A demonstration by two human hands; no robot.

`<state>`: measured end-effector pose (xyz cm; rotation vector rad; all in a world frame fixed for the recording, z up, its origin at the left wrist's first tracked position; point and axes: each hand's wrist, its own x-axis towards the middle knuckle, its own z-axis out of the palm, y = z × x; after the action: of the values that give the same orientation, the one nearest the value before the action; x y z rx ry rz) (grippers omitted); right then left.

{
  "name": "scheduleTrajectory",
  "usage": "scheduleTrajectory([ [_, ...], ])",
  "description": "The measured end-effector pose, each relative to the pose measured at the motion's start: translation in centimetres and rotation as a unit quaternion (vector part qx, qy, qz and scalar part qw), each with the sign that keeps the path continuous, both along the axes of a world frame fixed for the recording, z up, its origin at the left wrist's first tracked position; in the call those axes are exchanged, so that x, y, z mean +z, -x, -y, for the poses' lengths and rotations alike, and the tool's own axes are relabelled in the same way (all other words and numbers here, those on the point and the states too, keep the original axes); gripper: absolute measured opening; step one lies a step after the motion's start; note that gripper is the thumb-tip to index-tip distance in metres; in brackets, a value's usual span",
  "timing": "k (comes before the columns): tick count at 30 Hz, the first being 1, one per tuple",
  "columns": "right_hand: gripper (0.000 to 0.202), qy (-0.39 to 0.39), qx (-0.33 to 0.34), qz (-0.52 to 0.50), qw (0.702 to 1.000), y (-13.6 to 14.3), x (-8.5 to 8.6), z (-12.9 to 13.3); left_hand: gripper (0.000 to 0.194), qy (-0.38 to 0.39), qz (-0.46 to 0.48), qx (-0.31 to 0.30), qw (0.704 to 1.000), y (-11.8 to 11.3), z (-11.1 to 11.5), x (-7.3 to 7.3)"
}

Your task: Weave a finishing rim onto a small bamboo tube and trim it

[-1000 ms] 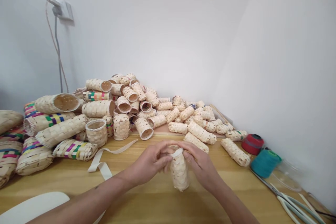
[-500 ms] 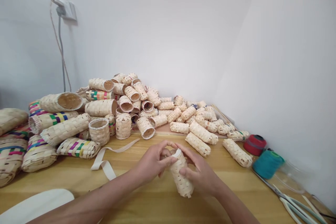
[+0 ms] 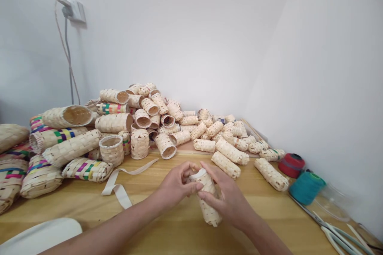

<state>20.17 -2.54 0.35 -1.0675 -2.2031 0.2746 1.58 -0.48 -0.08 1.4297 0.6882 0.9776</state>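
Right between our hands sits the small woven basket (image 3: 210, 207), tilted near the tabletop's (image 3: 167, 227) front edge! Our left hand (image 3: 179, 181) pinches the white band (image 3: 198, 174) at its rim, our right hand (image 3: 226, 193) wraps its side, thumb across the weave. Just beyond lie loose woven tubes (image 3: 230, 151); leftward, a ribbon (image 3: 116, 187) curls before the big pile (image 3: 113, 123); toward the right edge, teal thread (image 3: 307, 187) touches scissors (image 3: 329, 227)!

Woven cylinder (image 3: 210, 212): rough, matt wood-like strips. Tabletop (image 3: 167, 231): smooth wood, slight sheen. Ribbon (image 3: 122, 196): matt, cloth-like.
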Motion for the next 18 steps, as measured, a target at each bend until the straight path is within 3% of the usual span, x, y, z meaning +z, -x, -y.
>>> scheduleTrajectory([
  [7,0.063,-0.012,-0.003,-0.006,1.0,0.1,0.2,0.3,0.039,0.002,-0.013,0.024,1.0,0.1,0.0,0.3],
  [12,0.044,0.085,-0.011,-0.118,0.989,-1.4,1.2,-0.4,0.044,0.033,0.018,-0.057,0.998,0.8,-0.1,0.7],
  [15,0.039,0.141,0.035,-0.166,0.975,-2.5,1.5,-0.9,0.047,0.035,0.035,-0.095,0.994,1.1,0.0,1.0],
  [18,0.046,0.229,0.122,-0.203,0.944,-2.8,1.4,-1.0,0.047,0.017,0.028,-0.108,0.994,1.2,0.1,1.1],
])
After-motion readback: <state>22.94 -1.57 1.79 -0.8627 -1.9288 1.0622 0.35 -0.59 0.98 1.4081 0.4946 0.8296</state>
